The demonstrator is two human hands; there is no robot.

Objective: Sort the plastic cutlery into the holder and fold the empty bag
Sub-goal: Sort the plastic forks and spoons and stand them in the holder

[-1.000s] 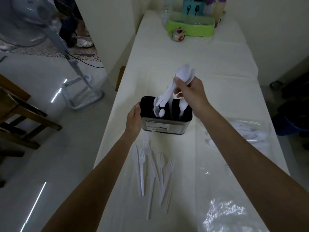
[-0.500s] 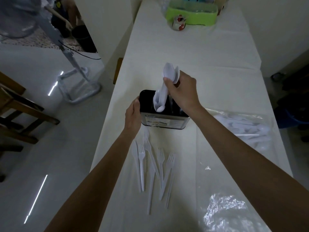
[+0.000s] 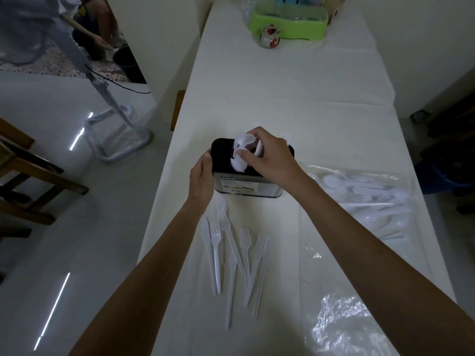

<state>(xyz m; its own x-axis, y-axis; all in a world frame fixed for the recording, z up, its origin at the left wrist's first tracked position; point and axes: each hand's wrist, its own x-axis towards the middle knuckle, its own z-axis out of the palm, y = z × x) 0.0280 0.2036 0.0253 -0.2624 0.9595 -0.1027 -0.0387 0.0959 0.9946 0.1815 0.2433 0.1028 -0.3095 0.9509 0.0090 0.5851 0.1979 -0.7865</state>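
Right hand (image 3: 272, 156) has sunk lower; rounded white spoons (image 3: 243, 145) enter boxy black holder (image 3: 246, 187).

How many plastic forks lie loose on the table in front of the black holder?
4, heads toward the holder: leftmost fork, slanted fork, third fork, rightmost fork. Others may hide inside the bag.

The person's arms are bare along their whole visible length, from the lower edge of the view to the fingertips. The left forearm (image 3: 144, 273) looks slim and tapers to a narrow wrist, while the right forearm (image 3: 372, 253) fills more of the view and looks broader. The left hand (image 3: 201, 181) and the right hand (image 3: 272, 158) both show their backs and knuckles, though the dim light blurs the finer detail of fingers and nails.
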